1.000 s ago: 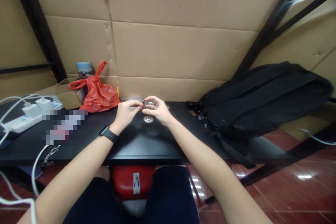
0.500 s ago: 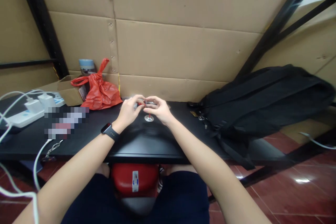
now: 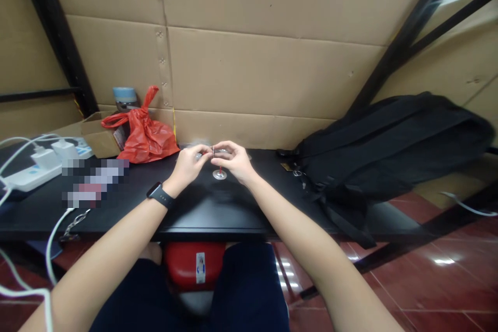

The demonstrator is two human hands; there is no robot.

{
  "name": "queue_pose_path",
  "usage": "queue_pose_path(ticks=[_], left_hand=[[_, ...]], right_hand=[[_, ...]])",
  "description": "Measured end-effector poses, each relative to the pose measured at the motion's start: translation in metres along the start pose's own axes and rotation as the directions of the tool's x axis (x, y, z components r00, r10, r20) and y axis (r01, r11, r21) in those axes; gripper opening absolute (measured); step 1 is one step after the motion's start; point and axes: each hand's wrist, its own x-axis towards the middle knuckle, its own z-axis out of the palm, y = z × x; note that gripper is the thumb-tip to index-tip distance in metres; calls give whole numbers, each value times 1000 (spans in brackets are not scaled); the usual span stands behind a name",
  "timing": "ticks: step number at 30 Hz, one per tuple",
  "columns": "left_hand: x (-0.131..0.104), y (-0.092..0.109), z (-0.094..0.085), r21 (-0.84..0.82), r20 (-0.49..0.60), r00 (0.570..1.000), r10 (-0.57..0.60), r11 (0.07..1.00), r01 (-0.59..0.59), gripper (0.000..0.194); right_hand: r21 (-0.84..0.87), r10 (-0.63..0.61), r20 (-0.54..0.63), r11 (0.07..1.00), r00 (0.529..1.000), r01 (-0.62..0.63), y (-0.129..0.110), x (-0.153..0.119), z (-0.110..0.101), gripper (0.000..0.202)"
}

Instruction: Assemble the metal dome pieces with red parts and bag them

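My left hand (image 3: 191, 162) and my right hand (image 3: 234, 161) meet over the middle of the black table (image 3: 218, 207). Both are closed, thumbs and fingertips pinched together at a small thin piece that my fingers mostly hide; its kind I cannot make out. Just beneath my right hand stands a small round silvery disc (image 3: 220, 175) with a thin red stem rising from it. The stem's upper end goes behind my fingers, so I cannot tell whether it joins the pinched piece. Something clear and shiny shows partly behind my hands.
To the left are a tied red plastic bag (image 3: 146, 135), an open cardboard box (image 3: 99, 137), a blue-lidded container (image 3: 125, 95) and a white power strip (image 3: 42, 171) with cables. A black backpack (image 3: 389, 145) lies right. Cardboard panels (image 3: 252, 72) wall the back.
The view has shifted slightly. My hands stay together, fingertips still pinched, with only a small movement. My right leg has swung inward, left across the red seat below the table.
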Motion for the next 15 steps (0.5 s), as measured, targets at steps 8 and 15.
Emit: queue_pose_path(ticks=[8,15], left_hand=[[1,-5,0,-18,6,1000,12,1000,-12,14],[0,-1,0,185,-70,997,9,983,4,9]], right_hand=[[5,43,-26,999,999,-43,6,0,5,40],[3,70,49,998,996,-70,5,2,0,42]])
